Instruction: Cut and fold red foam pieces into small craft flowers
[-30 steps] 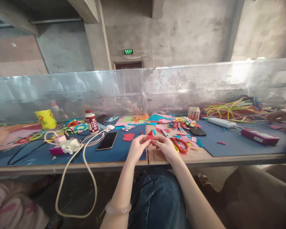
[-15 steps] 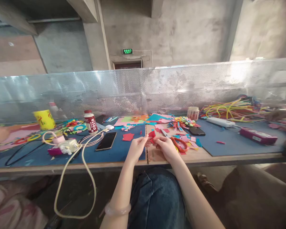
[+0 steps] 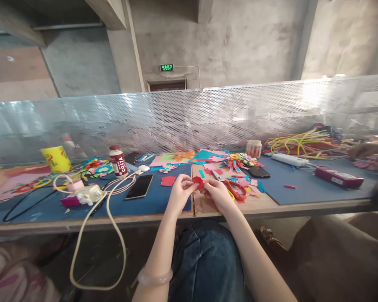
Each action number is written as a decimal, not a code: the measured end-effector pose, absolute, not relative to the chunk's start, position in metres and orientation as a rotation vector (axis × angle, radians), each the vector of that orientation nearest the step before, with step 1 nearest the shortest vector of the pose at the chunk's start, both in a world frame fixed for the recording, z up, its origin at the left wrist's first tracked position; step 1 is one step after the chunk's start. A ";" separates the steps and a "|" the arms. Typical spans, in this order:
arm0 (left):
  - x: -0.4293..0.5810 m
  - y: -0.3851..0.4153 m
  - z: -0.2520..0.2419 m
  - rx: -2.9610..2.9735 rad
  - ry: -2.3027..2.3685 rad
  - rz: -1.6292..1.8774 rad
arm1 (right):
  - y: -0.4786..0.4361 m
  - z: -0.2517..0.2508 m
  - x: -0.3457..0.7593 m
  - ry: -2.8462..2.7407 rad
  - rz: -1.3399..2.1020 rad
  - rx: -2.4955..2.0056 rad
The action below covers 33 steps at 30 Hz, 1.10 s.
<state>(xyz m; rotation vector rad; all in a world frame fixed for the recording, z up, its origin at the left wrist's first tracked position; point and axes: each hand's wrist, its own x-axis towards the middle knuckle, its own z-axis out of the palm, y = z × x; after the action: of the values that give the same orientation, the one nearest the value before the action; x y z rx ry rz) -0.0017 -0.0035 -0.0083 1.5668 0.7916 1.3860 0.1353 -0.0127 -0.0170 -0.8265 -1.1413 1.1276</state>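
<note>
My left hand (image 3: 179, 193) and my right hand (image 3: 218, 194) meet over the table's front edge and pinch a small red paper piece (image 3: 198, 182) between their fingertips. Both hands are closed on it. Orange-handled scissors (image 3: 236, 189) lie just right of my right hand among coloured paper scraps (image 3: 248, 183). A red paper square (image 3: 169, 180) lies on the blue mat (image 3: 164, 197) beyond my left hand. A black phone (image 3: 140, 186) rests left of it.
A red-capped bottle (image 3: 117, 161), a yellow cup (image 3: 55, 159), a charger with cream cable (image 3: 88, 193) sit left. Another phone (image 3: 257, 171), a paper flower (image 3: 241, 160), a white power strip (image 3: 290, 160), a pink box (image 3: 338, 178) and coloured strips (image 3: 305, 144) lie right. A co-worker's hand (image 3: 363, 149) reaches in far right. A perforated metal screen (image 3: 189, 117) backs the table.
The red paper piece has been turned and folded smaller between my fingertips. My hands stay in nearly the same spot. The hand at the far left edge has left the view.
</note>
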 end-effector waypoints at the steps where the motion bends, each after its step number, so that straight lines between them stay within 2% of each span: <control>1: -0.002 -0.003 -0.008 1.546 0.790 1.391 | -0.013 -0.016 0.135 -1.137 1.130 -0.832; 5: -0.002 -0.003 -0.008 1.512 0.828 1.407 | -0.015 -0.014 0.135 -1.142 1.118 -0.874; 13: -0.002 -0.003 -0.007 1.467 0.891 1.439 | -0.024 -0.013 0.131 -1.532 0.887 -0.861; 23: -0.001 -0.005 -0.007 1.453 0.808 1.357 | -0.013 -0.017 0.132 -1.440 0.741 -0.930; 33: -0.002 -0.007 -0.006 1.521 0.747 1.296 | -0.013 -0.018 0.131 -1.390 0.800 -0.875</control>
<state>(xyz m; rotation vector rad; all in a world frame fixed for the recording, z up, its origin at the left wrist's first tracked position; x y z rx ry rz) -0.0019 -0.0069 -0.0064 1.5206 0.7474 1.2956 0.1312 -0.0132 -0.0182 -0.8747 -1.3899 0.8004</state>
